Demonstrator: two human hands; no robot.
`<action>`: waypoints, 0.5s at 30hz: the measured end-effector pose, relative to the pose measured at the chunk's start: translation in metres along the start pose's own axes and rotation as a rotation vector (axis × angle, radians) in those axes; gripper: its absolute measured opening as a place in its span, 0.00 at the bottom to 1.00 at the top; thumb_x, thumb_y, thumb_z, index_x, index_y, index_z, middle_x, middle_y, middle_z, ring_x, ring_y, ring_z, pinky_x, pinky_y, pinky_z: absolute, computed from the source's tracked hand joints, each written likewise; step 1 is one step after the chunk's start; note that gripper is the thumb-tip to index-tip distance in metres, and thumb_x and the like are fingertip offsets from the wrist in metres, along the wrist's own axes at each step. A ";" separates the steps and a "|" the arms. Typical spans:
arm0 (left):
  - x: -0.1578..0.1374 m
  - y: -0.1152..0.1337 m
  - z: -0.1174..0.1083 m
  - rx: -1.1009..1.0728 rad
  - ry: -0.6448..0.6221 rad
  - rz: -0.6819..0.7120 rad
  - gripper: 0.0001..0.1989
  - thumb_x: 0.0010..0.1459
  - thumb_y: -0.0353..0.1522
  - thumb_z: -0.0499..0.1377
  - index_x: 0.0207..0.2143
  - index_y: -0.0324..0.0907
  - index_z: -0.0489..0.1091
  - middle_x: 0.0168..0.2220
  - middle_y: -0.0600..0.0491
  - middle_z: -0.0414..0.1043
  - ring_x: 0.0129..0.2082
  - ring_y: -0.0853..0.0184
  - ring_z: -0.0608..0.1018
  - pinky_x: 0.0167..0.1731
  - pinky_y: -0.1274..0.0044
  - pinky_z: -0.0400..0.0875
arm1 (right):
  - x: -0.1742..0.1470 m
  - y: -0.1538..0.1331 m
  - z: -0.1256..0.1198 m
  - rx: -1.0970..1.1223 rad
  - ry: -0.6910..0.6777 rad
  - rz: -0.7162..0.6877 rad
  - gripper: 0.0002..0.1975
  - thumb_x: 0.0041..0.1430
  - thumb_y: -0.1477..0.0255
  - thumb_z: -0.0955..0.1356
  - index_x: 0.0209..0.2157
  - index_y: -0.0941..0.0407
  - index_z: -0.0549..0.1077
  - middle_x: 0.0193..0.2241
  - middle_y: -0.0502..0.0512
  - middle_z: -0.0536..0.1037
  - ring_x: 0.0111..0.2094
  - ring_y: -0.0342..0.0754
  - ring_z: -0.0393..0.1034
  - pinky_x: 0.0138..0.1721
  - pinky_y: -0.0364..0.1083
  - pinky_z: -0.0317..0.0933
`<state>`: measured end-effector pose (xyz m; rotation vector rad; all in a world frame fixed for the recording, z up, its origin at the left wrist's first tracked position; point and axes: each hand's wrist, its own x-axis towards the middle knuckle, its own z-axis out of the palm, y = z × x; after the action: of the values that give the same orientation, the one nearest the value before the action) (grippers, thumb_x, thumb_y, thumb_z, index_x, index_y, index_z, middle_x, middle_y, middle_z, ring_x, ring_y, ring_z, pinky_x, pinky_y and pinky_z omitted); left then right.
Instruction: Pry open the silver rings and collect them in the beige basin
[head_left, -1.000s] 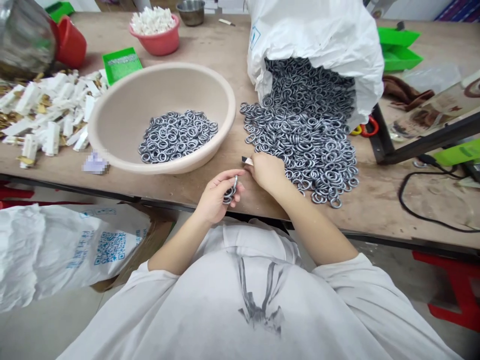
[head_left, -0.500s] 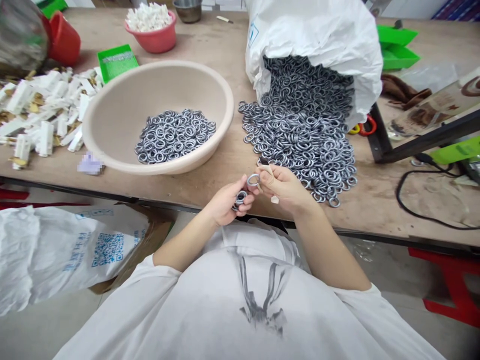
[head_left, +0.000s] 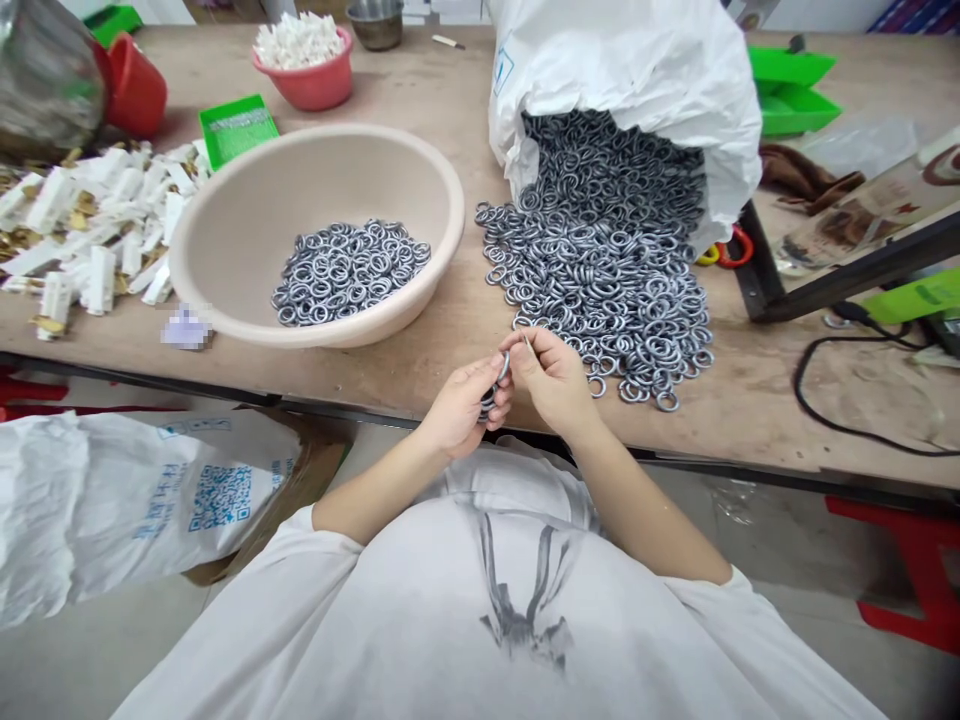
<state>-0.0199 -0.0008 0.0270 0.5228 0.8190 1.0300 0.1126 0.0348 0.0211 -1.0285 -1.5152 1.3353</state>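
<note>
My left hand [head_left: 461, 408] is closed around several grey metal rings [head_left: 487, 402], stacked in its curled fingers. One more metal ring [head_left: 505, 365] stands up between its thumb and forefinger. Right beside it, my right hand [head_left: 559, 382] pinches a small thin, flat piece [head_left: 527, 343], seen edge-on close to that ring; its kind is unclear. Behind my right hand spreads a heap of grey rings [head_left: 600, 280], spilling from a white sack [head_left: 630, 55]. To the left, a beige basin [head_left: 214, 245] holds a pile of similar rings.
White plastic parts with brass pieces [head_left: 97, 220] lie at the far left, near a green tray [head_left: 238, 132]. A pink bowl [head_left: 319, 85] of white pieces stands behind. On the right are a black metal frame [head_left: 840, 275], a black cable [head_left: 806, 385] and red-handled scissors [head_left: 736, 247].
My right hand has turned, so the flat beige piece now shows only its thin edge. The ring at the fingertips has tilted from facing up to nearly edge-on, in my left hand.
</note>
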 end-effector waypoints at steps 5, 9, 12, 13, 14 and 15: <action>0.000 0.000 -0.001 -0.031 0.046 0.044 0.23 0.52 0.47 0.67 0.26 0.41 0.61 0.19 0.61 0.59 0.15 0.79 0.61 0.14 0.85 0.54 | -0.013 -0.004 -0.004 -0.615 0.058 -0.268 0.25 0.69 0.51 0.57 0.28 0.54 0.69 0.26 0.53 0.72 0.30 0.47 0.66 0.33 0.46 0.56; 0.000 -0.002 -0.001 -0.019 0.074 0.070 0.23 0.50 0.48 0.68 0.27 0.41 0.62 0.18 0.62 0.59 0.15 0.79 0.61 0.14 0.84 0.54 | -0.020 -0.006 -0.006 -0.856 0.011 -0.352 0.25 0.70 0.53 0.57 0.25 0.54 0.68 0.24 0.52 0.70 0.27 0.45 0.61 0.30 0.46 0.49; 0.000 -0.002 0.000 -0.004 0.086 0.075 0.23 0.50 0.48 0.68 0.27 0.41 0.62 0.18 0.63 0.58 0.15 0.79 0.61 0.14 0.84 0.53 | -0.021 -0.007 -0.004 -0.911 0.018 -0.382 0.25 0.70 0.53 0.57 0.26 0.54 0.68 0.24 0.52 0.70 0.26 0.45 0.61 0.29 0.46 0.47; 0.000 -0.002 0.000 0.000 0.090 0.076 0.23 0.50 0.48 0.68 0.28 0.41 0.62 0.18 0.63 0.58 0.14 0.79 0.61 0.14 0.84 0.53 | -0.021 -0.007 -0.003 -0.917 0.018 -0.391 0.25 0.70 0.53 0.58 0.26 0.54 0.69 0.24 0.52 0.71 0.26 0.45 0.61 0.29 0.46 0.47; 0.000 -0.002 0.000 0.004 0.092 0.076 0.23 0.51 0.48 0.67 0.28 0.41 0.62 0.18 0.63 0.58 0.14 0.79 0.61 0.14 0.84 0.53 | -0.021 -0.007 -0.003 -0.919 0.018 -0.400 0.24 0.70 0.54 0.58 0.26 0.55 0.69 0.24 0.52 0.71 0.26 0.45 0.61 0.29 0.46 0.47; 0.000 -0.002 0.000 0.008 0.092 0.077 0.23 0.51 0.48 0.67 0.28 0.41 0.62 0.18 0.63 0.58 0.14 0.79 0.61 0.14 0.84 0.53 | -0.021 -0.007 -0.003 -0.916 0.015 -0.405 0.24 0.69 0.54 0.59 0.26 0.55 0.69 0.24 0.52 0.71 0.26 0.45 0.61 0.29 0.46 0.47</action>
<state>-0.0190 -0.0021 0.0252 0.5195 0.8907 1.1284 0.1209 0.0154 0.0269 -1.1501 -2.2363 0.3104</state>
